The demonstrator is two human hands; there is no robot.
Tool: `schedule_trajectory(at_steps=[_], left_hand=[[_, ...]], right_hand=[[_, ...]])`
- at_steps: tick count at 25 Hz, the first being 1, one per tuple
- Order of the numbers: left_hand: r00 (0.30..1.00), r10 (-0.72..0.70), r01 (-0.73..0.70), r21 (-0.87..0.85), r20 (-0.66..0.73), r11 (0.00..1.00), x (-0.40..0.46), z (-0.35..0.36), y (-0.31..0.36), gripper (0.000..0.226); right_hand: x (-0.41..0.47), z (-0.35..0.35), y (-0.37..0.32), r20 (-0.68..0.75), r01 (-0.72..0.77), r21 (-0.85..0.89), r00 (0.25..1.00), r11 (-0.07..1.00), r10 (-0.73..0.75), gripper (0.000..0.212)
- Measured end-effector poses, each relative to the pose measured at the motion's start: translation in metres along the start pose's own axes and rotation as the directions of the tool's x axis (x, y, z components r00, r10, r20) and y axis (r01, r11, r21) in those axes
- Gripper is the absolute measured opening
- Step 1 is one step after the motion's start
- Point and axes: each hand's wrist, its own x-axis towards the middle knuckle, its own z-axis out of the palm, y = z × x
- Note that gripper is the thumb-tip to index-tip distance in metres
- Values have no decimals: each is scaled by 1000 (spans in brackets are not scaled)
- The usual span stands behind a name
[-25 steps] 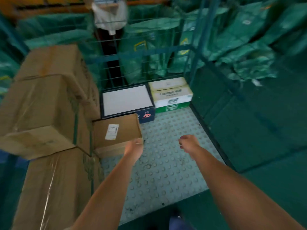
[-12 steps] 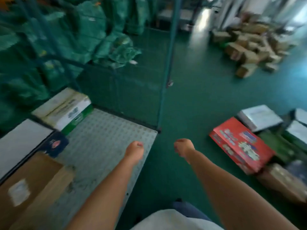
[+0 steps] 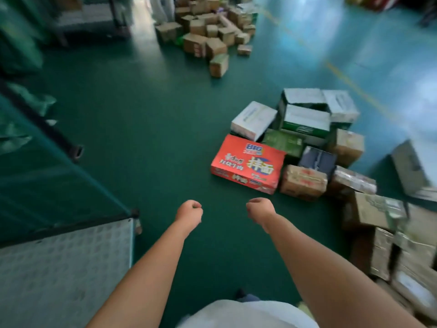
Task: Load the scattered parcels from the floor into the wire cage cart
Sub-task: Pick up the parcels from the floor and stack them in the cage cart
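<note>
At six o'clock we see our own pale shirt (image 3: 246, 313), and both forearms reach out from it over the green floor (image 3: 146, 129). Our left hand (image 3: 189, 213) and right hand (image 3: 260, 210) hang side by side, apart from each other, each with its fingers curled in and nothing held.

At eight o'clock lies the studded metal deck of the wire cage cart (image 3: 63, 268), its dark edge bar and green mesh side running up toward ten o'clock.

At four o'clock brown cartons (image 3: 387, 237) are stacked along the frame edge. Just beyond our right hand, at about one o'clock, the red box (image 3: 248, 164) lies flat on the floor, touching a taped brown parcel (image 3: 303, 182) on its right. Behind them sit a white box (image 3: 254, 120), tilted, green-and-white cartons (image 3: 305, 119) and another brown parcel (image 3: 347, 145), all crowded together.

Far off at twelve o'clock a heap of small brown boxes (image 3: 210, 36) is scattered on the floor, too blurred for detail.
</note>
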Motion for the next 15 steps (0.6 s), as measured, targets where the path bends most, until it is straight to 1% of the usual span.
schedule_trajectory(at_steps=[3, 6, 8, 10, 15], left_hand=[[998, 18, -21, 48, 67, 999, 20, 60, 53, 23], [992, 31, -45, 110, 122, 993, 37, 104, 97, 22], [986, 39, -66, 170, 160, 983, 60, 128, 127, 23], [981, 57, -97, 212, 187, 972, 87, 147, 158, 24], [937, 92, -213, 340, 338, 916, 144, 207, 238, 24]], right_hand=[[43, -71, 12, -81, -59, 71, 995, 996, 65, 28], [77, -125, 22, -152, -114, 165, 978, 980, 140, 26], [104, -150, 24, -174, -137, 254, 967, 957, 185, 28], [128, -169, 20, -197, -149, 314, 956, 938, 217, 27], [162, -222, 0, -271, -197, 466, 896, 863, 351, 23]])
